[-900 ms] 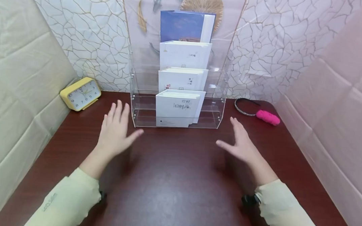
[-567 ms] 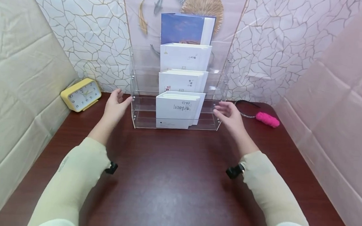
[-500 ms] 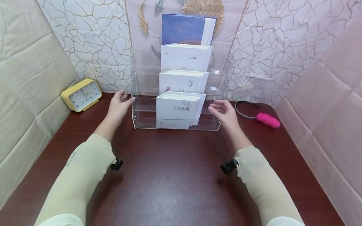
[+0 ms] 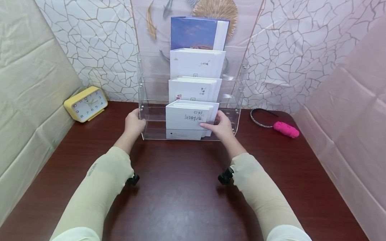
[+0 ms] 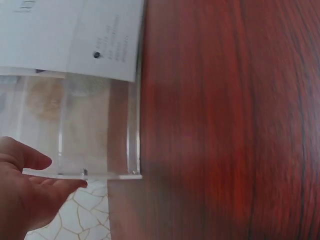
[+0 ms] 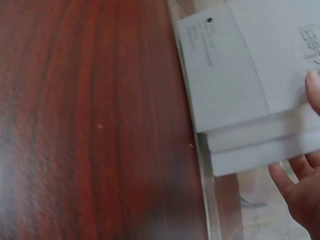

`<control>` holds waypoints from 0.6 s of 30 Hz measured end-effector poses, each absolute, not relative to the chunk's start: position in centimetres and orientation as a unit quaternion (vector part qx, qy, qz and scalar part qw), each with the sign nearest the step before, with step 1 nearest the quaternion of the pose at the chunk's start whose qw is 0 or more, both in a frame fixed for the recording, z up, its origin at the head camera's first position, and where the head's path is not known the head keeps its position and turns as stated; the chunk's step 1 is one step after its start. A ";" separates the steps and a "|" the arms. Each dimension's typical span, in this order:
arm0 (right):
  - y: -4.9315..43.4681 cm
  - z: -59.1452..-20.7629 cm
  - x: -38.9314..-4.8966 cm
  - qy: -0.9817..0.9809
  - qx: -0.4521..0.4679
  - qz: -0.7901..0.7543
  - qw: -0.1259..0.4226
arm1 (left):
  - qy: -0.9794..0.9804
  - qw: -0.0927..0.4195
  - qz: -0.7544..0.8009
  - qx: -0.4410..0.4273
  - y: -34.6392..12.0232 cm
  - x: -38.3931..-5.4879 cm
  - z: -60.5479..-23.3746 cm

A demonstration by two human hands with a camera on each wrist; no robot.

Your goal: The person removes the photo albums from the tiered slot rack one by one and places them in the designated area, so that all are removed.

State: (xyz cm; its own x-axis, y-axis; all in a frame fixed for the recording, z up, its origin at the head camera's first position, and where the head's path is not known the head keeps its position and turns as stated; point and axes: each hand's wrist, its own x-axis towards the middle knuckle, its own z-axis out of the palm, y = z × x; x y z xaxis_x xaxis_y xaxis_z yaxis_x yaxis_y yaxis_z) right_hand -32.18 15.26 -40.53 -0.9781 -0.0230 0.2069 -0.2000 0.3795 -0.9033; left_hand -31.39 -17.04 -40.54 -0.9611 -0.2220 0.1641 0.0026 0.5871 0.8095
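A clear acrylic book rack [image 4: 154,134] stands at the back of the desk, with white books and one blue-covered book [image 4: 193,32] upright in its tiers. My left hand [image 4: 135,124] grips the rack's left side panel; in the left wrist view the thumb lies inside and the fingers outside. In the bottom tier stands a thick white book [image 4: 181,114] with dark characters on its cover. My right hand [image 4: 222,129] holds this book at its right edge, thumb over the front cover. Its fingers reach behind, partly hidden in the head view.
At the back left is a yellow alarm clock [image 4: 86,104]. A headband [image 4: 261,121] with a fluffy pink part [image 4: 286,129] lies at the back right. Fabric walls [image 4: 346,95] enclose the dark red wooden desk [image 4: 177,191] on the sides and back.
Both hands have moved inward to the rack. The left hand has taken hold of its side panel. The right hand has come from beside the rack onto the front white book.
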 end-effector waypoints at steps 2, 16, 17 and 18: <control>14.9 -40.9 -32.2 -0.838 0.058 0.535 0.094 | -0.899 0.144 -0.411 0.044 -17.2 -31.5 -40.8; 13.3 -40.9 -32.3 -0.815 0.080 0.550 0.163 | -0.918 0.144 -0.369 -0.015 -18.1 -31.8 -41.1; 13.1 -40.6 -32.4 -0.815 0.085 0.548 0.167 | -0.918 0.144 -0.368 -0.018 -18.1 -31.9 -41.1; 12.8 -40.3 -32.4 -0.819 0.090 0.540 0.171 | -0.918 0.147 -0.367 -0.022 -18.2 -31.9 -41.1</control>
